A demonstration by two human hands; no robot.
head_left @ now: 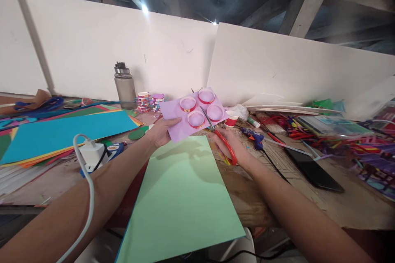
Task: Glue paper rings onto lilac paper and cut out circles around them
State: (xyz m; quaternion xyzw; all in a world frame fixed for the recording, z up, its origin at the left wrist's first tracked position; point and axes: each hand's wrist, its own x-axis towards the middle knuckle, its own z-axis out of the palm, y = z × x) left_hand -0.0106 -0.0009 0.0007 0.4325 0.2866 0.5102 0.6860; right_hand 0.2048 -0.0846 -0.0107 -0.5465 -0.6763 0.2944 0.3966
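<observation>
My left hand point(159, 132) is closed on the left edge of a purple paper sheet point(174, 131), its thumb lying on top. Several short rings point(196, 119), with red and gold sides like slices of paper cups, sit on the sheet, which is held tilted in the air. My right hand point(230, 141) grips scissors point(226, 146) with red handles. Their blades reach over the sheet between the rings; whether they touch the paper I cannot tell. Beneath both hands lies a light green sheet point(185, 197), their shadow falling across it.
Coloured sheets point(70, 131), a white plug adapter point(92, 154) and a bottle point(125, 86) are on the left. Small ring stacks point(143, 102) stand behind. To the right are a red cup point(231, 118), a blue glue gun point(254, 137), a black phone point(314, 170) and pipe cleaners point(336, 139).
</observation>
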